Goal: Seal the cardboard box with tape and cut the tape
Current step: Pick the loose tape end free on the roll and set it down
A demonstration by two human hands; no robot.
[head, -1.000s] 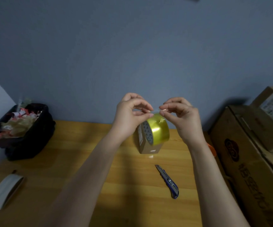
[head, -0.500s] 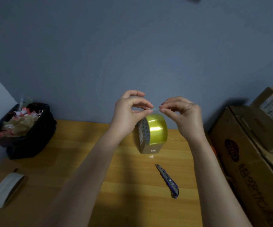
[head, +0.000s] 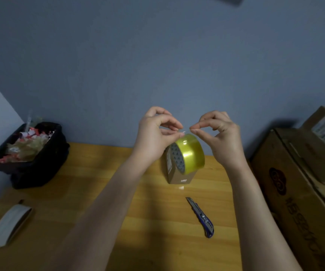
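A yellow tape roll [head: 191, 153] stands on edge in front of a small upright cardboard box [head: 179, 176] at the back of the wooden table [head: 91, 173]. Just above the roll, my left hand [head: 153, 137] and my right hand [head: 220, 137] each pinch thumb to forefinger on a thin strip of tape end [head: 185, 131] stretched between them. My left thumb lies close to the top of the roll. I cannot tell whether the roll hangs from the strip or rests on something. A blue utility knife [head: 201, 217] lies on the table nearer me.
A black bin [head: 36, 165] full of scraps stands at the back left. A white flattened roll [head: 9, 224] lies at the front left edge. Large cardboard boxes [head: 304, 192] are stacked along the right side. A blue-grey wall rises behind the table.
Both hands have risen a little and drawn slightly apart, with the pinched strip between the fingertips a bit longer. The roll sits slightly lower relative to the fingers. The knife has not moved.
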